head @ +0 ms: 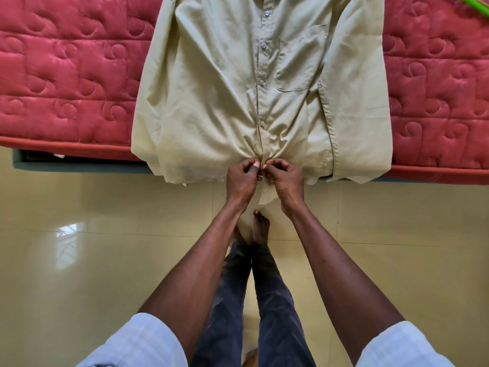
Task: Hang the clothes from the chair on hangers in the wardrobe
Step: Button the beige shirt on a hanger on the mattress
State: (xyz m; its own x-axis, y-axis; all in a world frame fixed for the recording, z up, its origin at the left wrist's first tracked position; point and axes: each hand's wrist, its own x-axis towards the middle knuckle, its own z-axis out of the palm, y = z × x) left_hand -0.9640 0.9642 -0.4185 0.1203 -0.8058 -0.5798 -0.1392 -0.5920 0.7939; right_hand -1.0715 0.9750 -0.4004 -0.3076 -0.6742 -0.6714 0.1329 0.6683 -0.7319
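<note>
A pale olive button-up shirt lies front up on a red quilted mattress, its hem hanging over the near edge. The front is buttoned down the placket, and a chest pocket shows right of it. My left hand pinches the placket at the hem from the left. My right hand pinches it from the right, fingertips nearly touching those of the left. Both sleeves are folded down along the shirt's sides. No hanger, chair or wardrobe is clearly in view.
A glossy cream tiled floor lies under me, with my bare feet close to the bed edge. A thin green object crosses the mattress's top right corner. The dark bed frame shows below the mattress at left.
</note>
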